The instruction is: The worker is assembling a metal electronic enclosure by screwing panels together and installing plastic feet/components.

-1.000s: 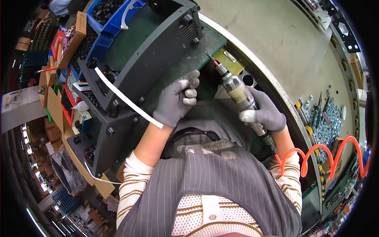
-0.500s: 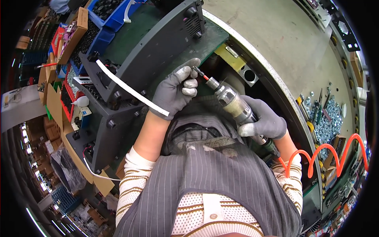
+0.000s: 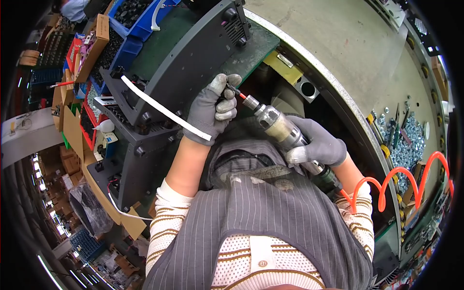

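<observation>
My right hand (image 3: 320, 141), in a grey glove, is wrapped round a pneumatic screwdriver (image 3: 279, 126). Its red-sleeved bit (image 3: 241, 94) points up and left toward my left hand (image 3: 213, 104), also gloved. The left fingers are curled, with thumb and forefinger pinched at the dark bit tip; whether a small screw is there is hidden. A thick white cable (image 3: 164, 110) slopes down to my left wrist. Just beyond the left hand stands a dark grey curved housing (image 3: 193, 55) with round black feet and a slotted vent, on a green bench top (image 3: 258, 50).
An orange coiled air hose (image 3: 382, 193) runs right from the driver. Loose screws (image 3: 408, 145) lie piled with hand tools on the right. More dark housings (image 3: 140, 159), blue bins (image 3: 129, 43), a red tray (image 3: 87, 126) and cardboard boxes stand left. A metal bench edge (image 3: 333, 92) curves along the right.
Both hands and the screwdriver have shifted slightly to the left. The bit tip remains at the left fingertips, and my right hand keeps its grip.
</observation>
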Available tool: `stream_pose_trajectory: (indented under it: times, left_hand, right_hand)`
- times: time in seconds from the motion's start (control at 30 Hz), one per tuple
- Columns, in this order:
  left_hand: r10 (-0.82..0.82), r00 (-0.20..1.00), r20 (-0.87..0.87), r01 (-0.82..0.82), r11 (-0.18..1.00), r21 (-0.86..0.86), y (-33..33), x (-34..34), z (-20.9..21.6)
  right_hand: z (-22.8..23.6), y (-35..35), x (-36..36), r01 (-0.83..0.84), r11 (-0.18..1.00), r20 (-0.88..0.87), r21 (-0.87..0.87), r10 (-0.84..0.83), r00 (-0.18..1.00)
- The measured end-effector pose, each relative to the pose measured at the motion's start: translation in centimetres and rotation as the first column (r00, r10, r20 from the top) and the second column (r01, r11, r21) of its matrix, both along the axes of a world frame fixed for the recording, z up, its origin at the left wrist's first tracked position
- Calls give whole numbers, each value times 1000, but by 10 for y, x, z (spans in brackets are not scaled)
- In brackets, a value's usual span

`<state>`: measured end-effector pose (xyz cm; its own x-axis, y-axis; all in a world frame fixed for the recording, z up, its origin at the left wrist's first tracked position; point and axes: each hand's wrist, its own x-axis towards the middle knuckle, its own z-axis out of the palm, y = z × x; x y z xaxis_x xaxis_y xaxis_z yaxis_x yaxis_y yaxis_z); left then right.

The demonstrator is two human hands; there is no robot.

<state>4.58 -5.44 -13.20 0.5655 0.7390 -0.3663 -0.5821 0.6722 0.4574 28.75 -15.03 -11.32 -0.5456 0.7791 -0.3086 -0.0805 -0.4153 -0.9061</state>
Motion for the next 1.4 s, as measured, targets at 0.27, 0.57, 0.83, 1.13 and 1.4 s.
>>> stream_pose_trajectory:
  times: [0.27, 0.57, 0.83, 1.13, 1.4]
  left_hand:
    - [89, 711, -697, 214, 918, 335, -9, 11, 29]
    - [109, 986, -125, -109, 994, 11, 2, 2, 21]
    - [86, 984, -156, -91, 996, -25, 0, 14, 26]
    - [186, 847, -498, 5, 934, 357, -3, 19, 38]
    - [19, 896, -443, 93, 969, 229, 4, 7, 52]
  right_hand:
    - [3, 4, 0, -90, 994, -41, -67, 88, 995]
    - [-1, 7, 2, -46, 995, -87, -83, 39, 995]
    - [-3, 4, 3, -35, 997, -123, -67, 27, 992]
    - [-17, 3, 8, -45, 999, -222, -28, 37, 974]
    - [-17, 8, 4, -56, 997, -244, -55, 41, 969]
